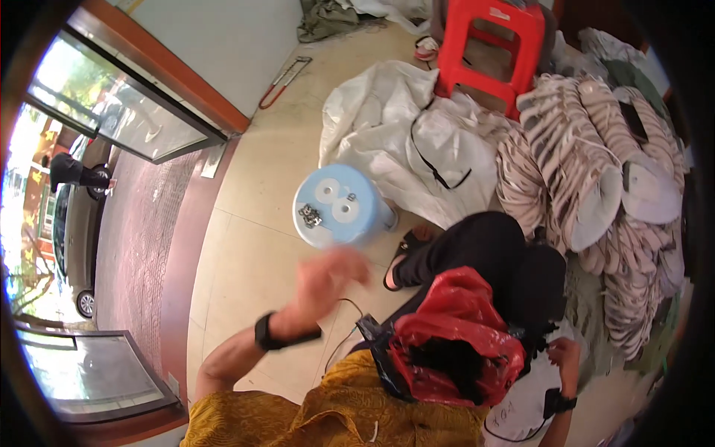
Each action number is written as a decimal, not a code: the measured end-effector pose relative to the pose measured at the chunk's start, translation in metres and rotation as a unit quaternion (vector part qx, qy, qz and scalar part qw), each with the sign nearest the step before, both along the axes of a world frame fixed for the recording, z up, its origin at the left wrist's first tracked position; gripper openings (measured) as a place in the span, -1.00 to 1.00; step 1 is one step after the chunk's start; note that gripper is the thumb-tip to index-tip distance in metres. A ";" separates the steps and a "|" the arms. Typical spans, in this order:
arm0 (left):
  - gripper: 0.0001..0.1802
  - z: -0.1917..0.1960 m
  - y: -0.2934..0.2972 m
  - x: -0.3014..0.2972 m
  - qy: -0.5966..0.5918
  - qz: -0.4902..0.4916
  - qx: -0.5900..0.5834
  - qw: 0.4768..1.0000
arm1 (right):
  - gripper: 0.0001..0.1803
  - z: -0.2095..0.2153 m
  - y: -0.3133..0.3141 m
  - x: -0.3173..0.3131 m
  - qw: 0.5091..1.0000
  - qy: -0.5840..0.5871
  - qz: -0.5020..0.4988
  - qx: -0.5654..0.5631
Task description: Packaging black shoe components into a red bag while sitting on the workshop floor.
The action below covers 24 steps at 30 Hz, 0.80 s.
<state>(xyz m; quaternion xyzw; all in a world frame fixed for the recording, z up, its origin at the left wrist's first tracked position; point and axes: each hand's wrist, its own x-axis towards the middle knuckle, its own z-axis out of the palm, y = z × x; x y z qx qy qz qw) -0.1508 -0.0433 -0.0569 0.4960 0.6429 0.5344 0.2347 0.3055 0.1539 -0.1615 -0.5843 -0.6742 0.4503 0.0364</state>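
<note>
Motion blur smears our left hand (328, 277) as it hangs over the floor (246, 253) just short of the blue stool (339, 205); we cannot tell whether its fingers are spread or curled, and nothing shows in it. Our right hand (562, 356) sits low by the red bag (454, 339) in our lap, partly hidden, so its grip cannot be read either, though it looks to rest at a white piece (525, 406) below the bag.

On the stool top lie two white discs (337, 201) and a small clump of metal bits (310, 217) near the left edge. We judge that a fast sweep of the left hand could knock those bits off the rim, and on tile they would scatter. The bag mouth gapes and leans on our knee; a shift of the leg might tip it.

Room is open to the left, across bare tile toward the glass door (126, 112). To the right we are hemmed in by the white sheet (402, 127), stacked insoles (588, 164) and a red stool (488, 48).
</note>
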 end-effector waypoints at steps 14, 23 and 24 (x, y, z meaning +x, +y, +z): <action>-0.78 -0.238 -0.017 -0.169 0.355 0.177 -0.302 0.867 | -0.82 0.081 -0.020 -0.069 0.997 0.007 -0.056 -0.058; -0.84 -0.228 -0.013 -0.193 0.404 0.143 -0.320 0.845 | -0.77 0.132 -0.086 -0.181 0.910 0.154 0.382 0.038; -0.87 -0.229 -0.007 -0.192 0.399 0.144 -0.319 0.848 | -0.73 0.124 -0.091 -0.189 0.895 0.106 0.421 0.098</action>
